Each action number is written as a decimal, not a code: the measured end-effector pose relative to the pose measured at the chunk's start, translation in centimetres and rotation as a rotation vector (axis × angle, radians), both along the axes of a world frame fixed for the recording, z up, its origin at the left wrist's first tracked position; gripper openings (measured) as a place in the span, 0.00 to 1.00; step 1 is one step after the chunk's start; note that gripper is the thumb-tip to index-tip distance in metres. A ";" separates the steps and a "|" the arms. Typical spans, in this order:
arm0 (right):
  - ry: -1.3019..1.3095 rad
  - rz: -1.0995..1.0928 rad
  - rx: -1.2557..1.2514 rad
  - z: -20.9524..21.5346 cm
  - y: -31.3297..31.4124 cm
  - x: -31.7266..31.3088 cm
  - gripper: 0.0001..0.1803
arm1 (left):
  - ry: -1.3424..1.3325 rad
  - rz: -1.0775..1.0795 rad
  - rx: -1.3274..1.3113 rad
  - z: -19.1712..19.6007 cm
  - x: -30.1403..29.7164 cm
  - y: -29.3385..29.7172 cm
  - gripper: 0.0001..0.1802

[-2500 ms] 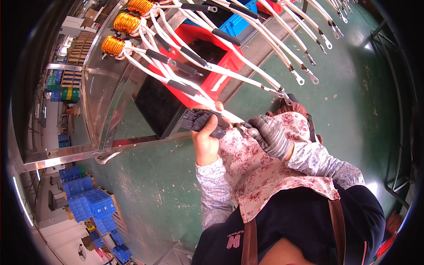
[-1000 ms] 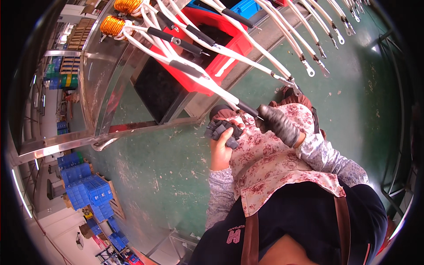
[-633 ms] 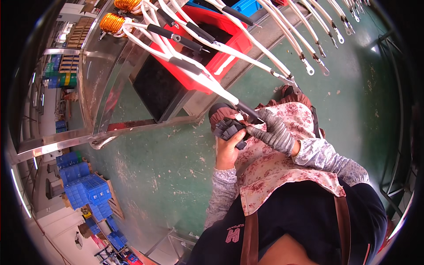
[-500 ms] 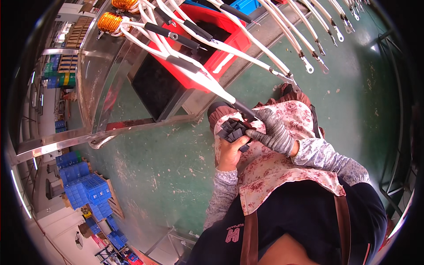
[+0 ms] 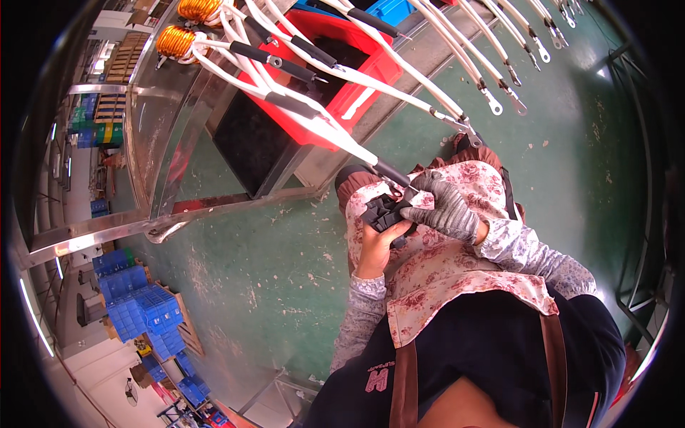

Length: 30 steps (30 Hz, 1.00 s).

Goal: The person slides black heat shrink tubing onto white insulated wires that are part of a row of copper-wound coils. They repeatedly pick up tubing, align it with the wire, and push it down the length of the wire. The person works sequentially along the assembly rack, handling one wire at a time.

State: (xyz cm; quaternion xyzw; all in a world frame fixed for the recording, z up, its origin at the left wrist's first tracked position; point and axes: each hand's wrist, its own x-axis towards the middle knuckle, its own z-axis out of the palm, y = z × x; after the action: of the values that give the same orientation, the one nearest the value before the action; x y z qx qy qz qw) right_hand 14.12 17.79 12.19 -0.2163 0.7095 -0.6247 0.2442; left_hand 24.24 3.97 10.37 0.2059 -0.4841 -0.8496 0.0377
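My bare left hand (image 5: pixel 376 251) is wrapped round a bunch of short black tube pieces (image 5: pixel 383 212), held above my apron. My right hand (image 5: pixel 451 208), in a grey knitted glove, is closed at the tip of a thick white cable (image 5: pixel 351 145), its fingertips close to the bunch. Black sleeving (image 5: pixel 391 172) covers that end of the cable, and a little metal shows just past it. The cable slopes down from the bench, where a coil wound with orange wire (image 5: pixel 175 43) sits at its other end. My gloved fingers hide the very tip.
More white cables (image 5: pixel 457 53) with ring lugs hang over the bench edge. A red bin (image 5: pixel 382 68) stands below them, with a black panel (image 5: pixel 253 146) beside it. A metal frame rail (image 5: pixel 114 232) crosses at left. Blue crates (image 5: pixel 146 307) are stacked farther off.
The left hand and its bunch of black tube pieces have shifted slightly right, closer to the cable's end. The right hand has moved slightly and stays at the sleeved tip.
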 end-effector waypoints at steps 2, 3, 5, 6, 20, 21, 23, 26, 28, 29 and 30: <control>-0.010 0.017 -0.003 -1.5 0.1 0.2 0.09 | 0.020 -0.020 -0.020 0.5 0.0 0.1 0.21; -0.099 -0.006 -0.123 -2.0 0.1 0.2 0.09 | 0.003 -0.039 -0.084 0.7 -0.1 0.0 0.21; -0.276 -0.053 -0.361 -2.5 0.3 -0.1 0.09 | -0.031 -0.076 -0.213 1.0 -0.5 -0.5 0.20; -0.378 -0.048 -0.371 -2.2 0.5 -0.5 0.08 | -0.068 -0.080 -0.216 1.0 -0.9 -1.0 0.19; -1.030 -0.087 -0.515 -0.3 4.3 -2.8 0.11 | 0.135 -0.016 -0.154 5.2 -10.3 -5.3 0.20; -1.006 -0.057 -0.464 -0.5 4.4 -2.9 0.12 | 0.142 0.006 -0.137 5.1 -11.1 -4.9 0.19; -0.723 -0.001 -0.217 -0.1 5.0 -3.1 0.17 | 0.145 0.027 -0.139 5.3 -11.8 -4.4 0.19; -0.730 -0.008 -0.299 -1.4 5.8 -2.7 0.24 | 0.147 0.029 -0.111 5.0 -12.4 -4.1 0.19; -0.716 0.040 -0.370 -1.1 5.8 -2.4 0.24 | 0.147 0.044 -0.107 5.4 -12.4 -3.9 0.19; -0.689 0.053 -0.368 -1.0 5.8 -2.4 0.24 | 0.148 0.045 -0.103 5.3 -12.4 -3.8 0.19; -0.663 0.051 -0.352 -0.6 5.5 -2.5 0.24 | 0.149 0.049 -0.106 5.2 -12.3 -3.9 0.19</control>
State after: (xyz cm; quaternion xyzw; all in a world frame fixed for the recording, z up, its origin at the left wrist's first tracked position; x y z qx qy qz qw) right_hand 11.66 23.33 11.62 -0.0586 0.4680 -0.7669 0.4352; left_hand 11.98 0.12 15.52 0.1518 -0.5189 -0.8347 0.1051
